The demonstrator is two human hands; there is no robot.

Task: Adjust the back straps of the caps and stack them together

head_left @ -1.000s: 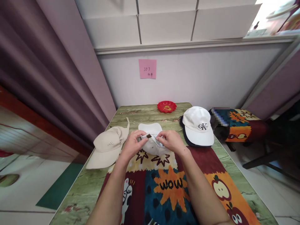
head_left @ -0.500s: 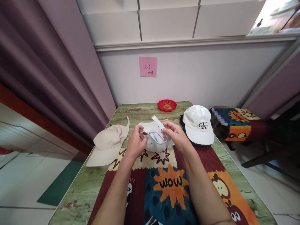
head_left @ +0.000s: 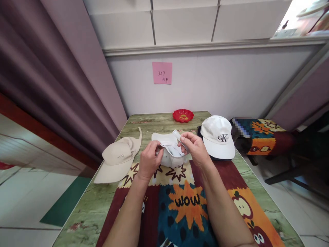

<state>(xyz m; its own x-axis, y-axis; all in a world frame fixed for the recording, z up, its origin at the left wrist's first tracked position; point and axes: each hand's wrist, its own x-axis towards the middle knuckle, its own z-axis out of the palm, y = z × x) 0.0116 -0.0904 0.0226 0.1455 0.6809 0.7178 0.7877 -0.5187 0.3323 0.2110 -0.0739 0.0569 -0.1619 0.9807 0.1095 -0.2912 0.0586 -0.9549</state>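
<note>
Tabletop (head_left: pixel 154 120) below, fingers (head_left: pixel 189 137) flank the upturned cap (head_left: pixel 169 161).

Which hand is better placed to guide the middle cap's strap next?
Probably the right hand: it pinches the strap near its free end; the left hand grips the other side of the cap.

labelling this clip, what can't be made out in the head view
All in the head view:
Part of the pale cap: covered by the left hand.
Part of the strap: hidden by the right hand.
Most of the dark item: beneath the lettered white cap.
Bottom object: cut off by the picture's lower edge.
Smaller writing on the pink note: too small to read.
</note>
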